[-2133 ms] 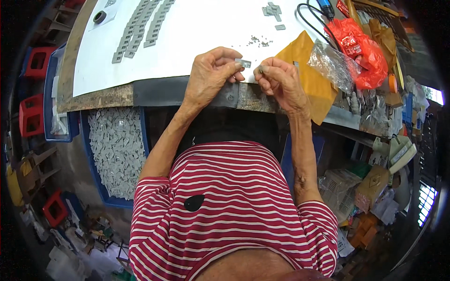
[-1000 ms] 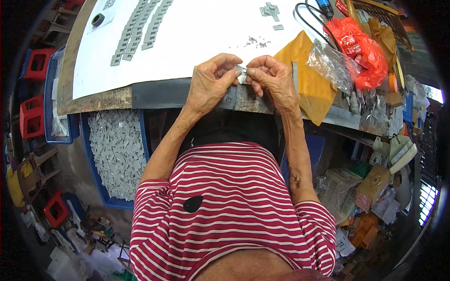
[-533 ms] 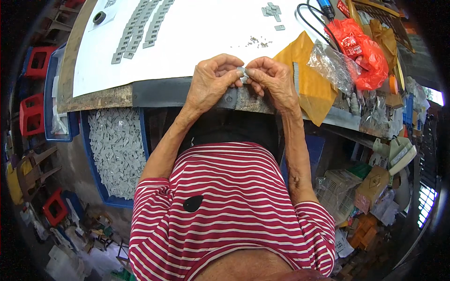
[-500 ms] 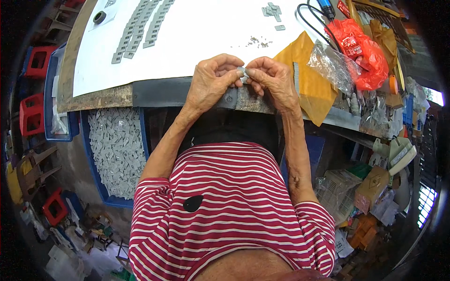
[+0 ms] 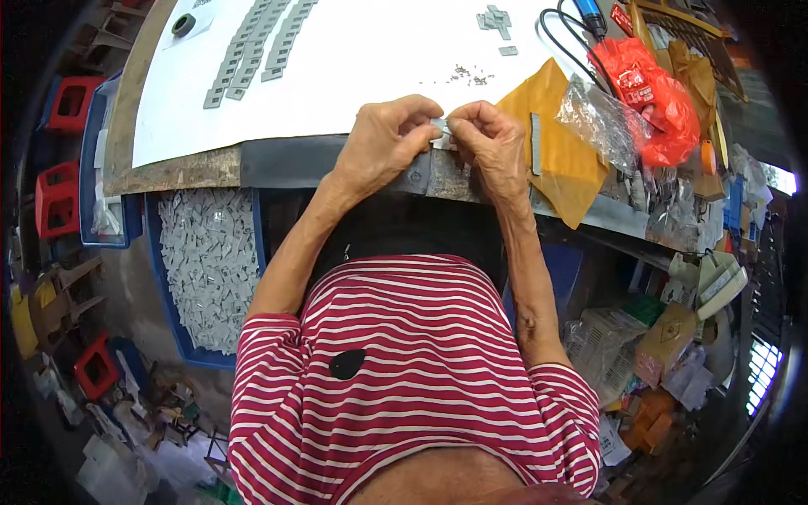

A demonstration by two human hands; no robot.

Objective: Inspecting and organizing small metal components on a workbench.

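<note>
Just above the table's near edge, my left hand point(image 5: 387, 136) pinches a small grey flat piece point(image 5: 438, 125) between thumb and forefinger. Opposite it, the thumb and forefinger of my right hand point(image 5: 493, 145) are closed at the piece's other side; whether they hold a tiny part there is too small to see. Beyond the hands lies a scatter of tiny brass-coloured bits point(image 5: 471, 76) on white paper. Overlapping rows of similar grey pieces point(image 5: 244, 59) lie at the far left, and a loose pile of grey pieces point(image 5: 495, 20) lies at the far right of the paper.
Left below the table stands a blue bin point(image 5: 177, 316) full of grey pieces. A yellow padded envelope point(image 5: 560, 160), clear plastic wrap point(image 5: 593, 122), a red plastic bag point(image 5: 648, 97) and a blue corded tool point(image 5: 589, 15) crowd the right. A black tape roll point(image 5: 183, 25) sits far left.
My hands have drawn slightly apart, the right fingers shifting a little right. More of the grey piece shows between them. The view has shifted slightly.
</note>
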